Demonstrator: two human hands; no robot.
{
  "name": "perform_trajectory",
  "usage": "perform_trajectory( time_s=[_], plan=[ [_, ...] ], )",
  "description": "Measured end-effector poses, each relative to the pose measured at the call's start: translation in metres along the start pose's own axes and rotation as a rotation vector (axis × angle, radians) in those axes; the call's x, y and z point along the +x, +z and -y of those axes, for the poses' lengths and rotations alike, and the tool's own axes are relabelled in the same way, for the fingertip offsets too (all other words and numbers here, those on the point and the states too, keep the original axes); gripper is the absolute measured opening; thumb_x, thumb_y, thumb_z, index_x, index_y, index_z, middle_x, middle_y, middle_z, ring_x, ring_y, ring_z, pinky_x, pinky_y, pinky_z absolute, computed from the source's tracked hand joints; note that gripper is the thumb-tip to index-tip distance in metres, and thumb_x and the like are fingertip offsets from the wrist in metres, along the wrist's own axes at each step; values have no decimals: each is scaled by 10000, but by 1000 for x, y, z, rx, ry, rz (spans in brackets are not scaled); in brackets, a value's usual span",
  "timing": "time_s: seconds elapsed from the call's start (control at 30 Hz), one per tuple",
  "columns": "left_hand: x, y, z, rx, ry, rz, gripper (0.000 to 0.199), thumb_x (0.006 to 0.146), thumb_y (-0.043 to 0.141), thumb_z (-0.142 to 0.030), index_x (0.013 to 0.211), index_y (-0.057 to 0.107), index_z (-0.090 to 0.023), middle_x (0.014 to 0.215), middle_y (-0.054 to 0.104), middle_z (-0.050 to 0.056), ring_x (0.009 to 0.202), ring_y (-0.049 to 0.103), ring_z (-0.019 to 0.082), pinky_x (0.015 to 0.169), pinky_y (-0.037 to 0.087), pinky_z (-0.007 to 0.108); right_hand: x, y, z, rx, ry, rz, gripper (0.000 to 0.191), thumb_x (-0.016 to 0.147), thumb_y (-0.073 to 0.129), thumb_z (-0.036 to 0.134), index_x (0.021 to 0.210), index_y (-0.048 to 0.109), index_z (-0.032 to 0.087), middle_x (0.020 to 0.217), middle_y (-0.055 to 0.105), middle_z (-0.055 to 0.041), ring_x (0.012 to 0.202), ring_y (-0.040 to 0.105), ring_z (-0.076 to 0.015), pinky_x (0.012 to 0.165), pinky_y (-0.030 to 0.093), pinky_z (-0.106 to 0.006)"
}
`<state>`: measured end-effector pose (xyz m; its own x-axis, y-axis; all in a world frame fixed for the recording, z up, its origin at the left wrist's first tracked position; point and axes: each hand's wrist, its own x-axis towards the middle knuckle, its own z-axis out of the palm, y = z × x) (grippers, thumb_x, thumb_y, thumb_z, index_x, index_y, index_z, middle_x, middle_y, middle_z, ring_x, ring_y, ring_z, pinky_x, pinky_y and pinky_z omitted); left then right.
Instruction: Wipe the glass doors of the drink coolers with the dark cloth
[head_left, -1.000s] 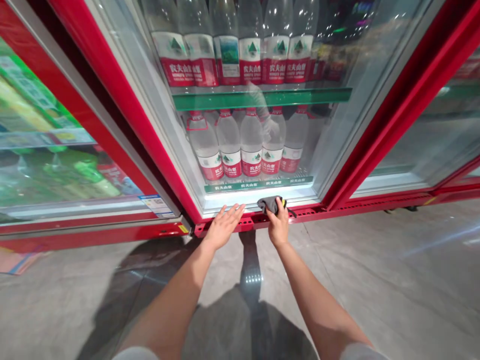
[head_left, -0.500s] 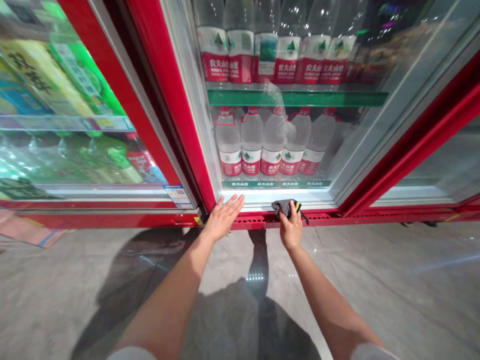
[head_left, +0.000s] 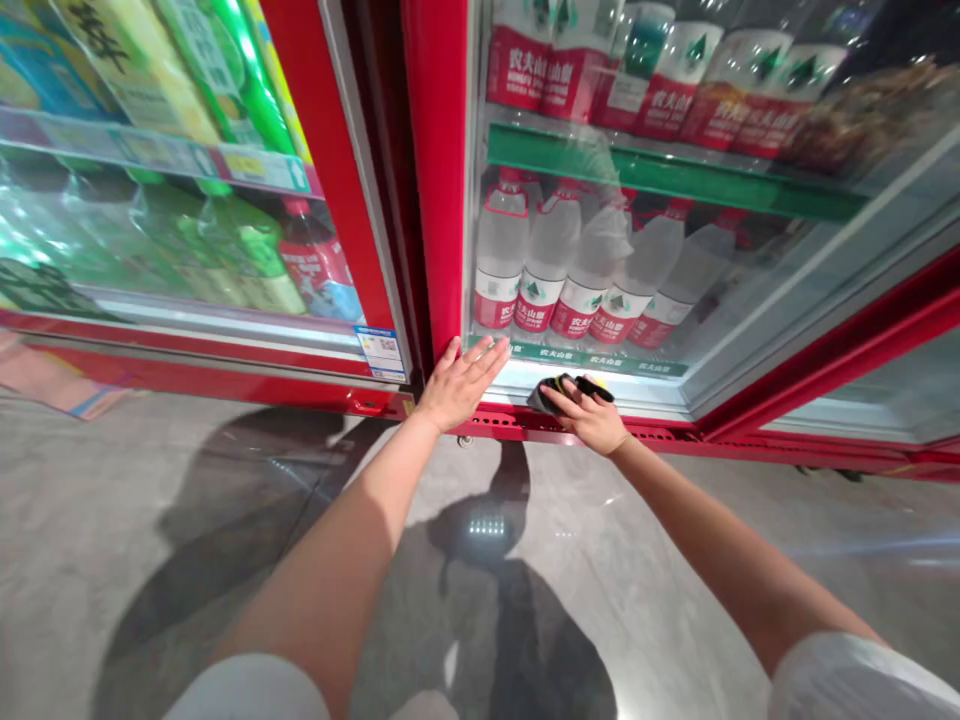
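My left hand (head_left: 463,385) lies with its fingers spread at the lower left corner of the glass door (head_left: 600,250), over the red frame. Nothing is in it. My right hand (head_left: 589,412) holds a dark grey cloth (head_left: 551,395) with black and yellow parts against the bottom edge of the door, a little to the right of my left hand. Its fingers reach over the cloth, which they partly hide. Behind the glass stand rows of water bottles (head_left: 538,270) with red and white labels.
On the left is another red-framed fridge (head_left: 352,190) with green and yellow drink bottles. Pink cardboard (head_left: 56,378) lies at the far left. Grey tiled floor (head_left: 420,600) with shadows spreads below. A red slanting frame (head_left: 832,350) stands to the right.
The view has tilted and shifted. My right hand has turned so its fingers point left over the cloth, and the cloth is bunched differently. My left hand remains spread at the door corner.
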<state>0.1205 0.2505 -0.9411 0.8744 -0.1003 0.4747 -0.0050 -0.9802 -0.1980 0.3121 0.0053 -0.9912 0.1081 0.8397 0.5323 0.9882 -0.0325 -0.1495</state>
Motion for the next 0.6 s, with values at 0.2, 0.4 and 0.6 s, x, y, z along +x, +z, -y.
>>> perform_trajectory(
  time_s=[0.2, 0.4, 0.6],
  plan=[
    [-23, 10, 8, 25, 4, -41, 769, 919, 413, -58, 1637, 177, -205, 1653, 354, 86, 1567, 252, 195, 1306, 68, 509, 5, 41, 19, -110, -138, -13, 443, 997, 547, 166, 1392, 614, 355, 1395, 674, 38, 1317, 585, -194, 1246, 345, -504],
    [-32, 13, 13, 31, 9, -84, 802, 919, 442, -76, 1642, 127, -219, 1629, 400, 80, 1548, 304, 198, 1302, 144, 503, -20, 23, 4, -493, -235, -103, 232, 1015, 572, 257, 1124, 759, 339, 1416, 660, 45, 1351, 560, -215, 1329, 24, -521],
    [-31, 14, 9, 29, -17, -92, 804, 907, 437, -57, 1640, 146, -213, 1629, 403, 76, 1554, 286, 196, 1305, 155, 498, 16, 29, 36, -524, -269, -130, 202, 1008, 585, 248, 1068, 768, 307, 1488, 597, 44, 1408, 503, -213, 1316, -66, -521]
  ],
)
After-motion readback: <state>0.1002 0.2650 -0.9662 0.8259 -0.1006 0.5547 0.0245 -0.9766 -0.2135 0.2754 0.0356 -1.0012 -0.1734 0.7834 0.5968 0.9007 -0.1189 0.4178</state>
